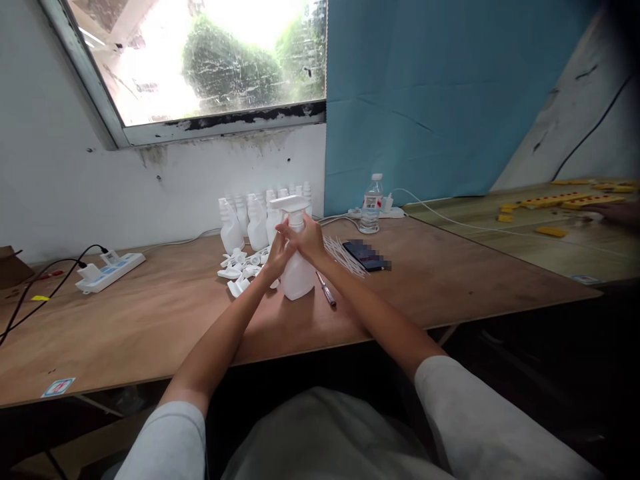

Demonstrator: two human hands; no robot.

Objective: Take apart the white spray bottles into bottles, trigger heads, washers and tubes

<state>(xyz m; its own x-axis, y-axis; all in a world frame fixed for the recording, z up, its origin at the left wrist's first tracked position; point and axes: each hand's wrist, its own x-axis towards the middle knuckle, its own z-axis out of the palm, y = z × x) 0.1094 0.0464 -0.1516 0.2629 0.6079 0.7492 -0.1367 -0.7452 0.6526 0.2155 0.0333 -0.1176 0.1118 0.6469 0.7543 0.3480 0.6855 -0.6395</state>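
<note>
A white spray bottle (299, 279) stands upright on the brown table in front of me, with a white trigger spray head (290, 203) on its top. My right hand (311, 240) is closed around the bottle's neck, just under the head. My left hand (281, 253) grips the bottle's upper left side, its fingers meeting those of the right. Left of the bottle lies a pile of loose white spray heads (244, 268). Close on its right are a screwdriver (327, 291) and a bundle of thin white tubes (346, 257).
Several white bottles without spray heads (257, 227) stand behind by the wall. A phone (364, 255), a water bottle (371, 207) and a power strip (111, 272) are on the table (175, 327). At far right, another person's hand (617, 213) is near yellow pieces (550, 199).
</note>
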